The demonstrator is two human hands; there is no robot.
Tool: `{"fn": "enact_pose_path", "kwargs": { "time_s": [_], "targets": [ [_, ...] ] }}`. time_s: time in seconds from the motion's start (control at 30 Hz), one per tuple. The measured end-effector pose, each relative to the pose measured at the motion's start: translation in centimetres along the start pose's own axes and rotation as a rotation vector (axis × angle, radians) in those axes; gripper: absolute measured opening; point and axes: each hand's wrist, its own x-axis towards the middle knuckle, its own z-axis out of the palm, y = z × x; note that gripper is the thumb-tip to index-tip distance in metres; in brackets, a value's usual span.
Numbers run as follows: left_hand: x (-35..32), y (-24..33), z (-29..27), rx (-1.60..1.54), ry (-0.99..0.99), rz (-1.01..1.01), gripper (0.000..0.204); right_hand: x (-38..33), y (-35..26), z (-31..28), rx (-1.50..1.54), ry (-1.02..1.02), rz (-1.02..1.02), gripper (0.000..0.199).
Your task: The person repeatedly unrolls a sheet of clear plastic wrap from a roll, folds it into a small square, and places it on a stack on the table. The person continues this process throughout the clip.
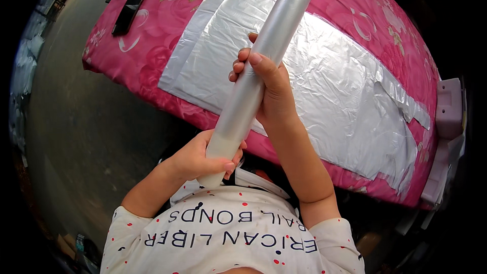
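A long roll of silvery plastic film slants upward from my body, over the table and out past the top edge. Around its lower, whitish end my left hand is closed, the thumb across the front. Higher up, my right hand grips the roll from the right, its fingers wrapped behind and showing on the left side. Beneath the roll, flat silvery plastic sheets lie layered on the table, wrinkled, with ragged strips at their right end.
A pink flowered cloth covers the table. On its far left lies a black phone. Pale pink plastic blocks stand against the table's right edge. Grey floor shows to the left, with bluish-white bundles along the far left side.
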Motion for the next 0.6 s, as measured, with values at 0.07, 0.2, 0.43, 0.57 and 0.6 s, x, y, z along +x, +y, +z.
{"fn": "enact_pose_path", "kwargs": {
  "time_s": [0.07, 0.2, 0.43, 0.57, 0.6],
  "targets": [
    [0.2, -0.4, -0.1, -0.027, -0.036, -0.01, 0.041, -0.4, 0.2, -0.4, 0.01, 0.015, 0.006, 0.065],
    [1.2, -0.8, -0.8, 0.075, -0.086, -0.017, 0.052, -1.2, 0.2, -1.1, -0.034, 0.105, 0.007, 0.064],
    [3.1, -1.4, -1.2, 0.304, 0.239, -0.03, 0.053, -2.3, 1.9, -3.8, -0.135, 0.282, 0.174, 0.059],
    [1.7, -1.9, -2.5, 0.226, 0.138, -0.244, 0.049, -0.1, -2.9, -8.2, -0.162, 0.366, 0.08, 0.058],
    [1.1, -2.2, -2.9, 0.236, 0.129, -0.287, 0.052, 0.7, -4.9, -10.5, -0.212, 0.364, 0.062, 0.055]
  ]
}}
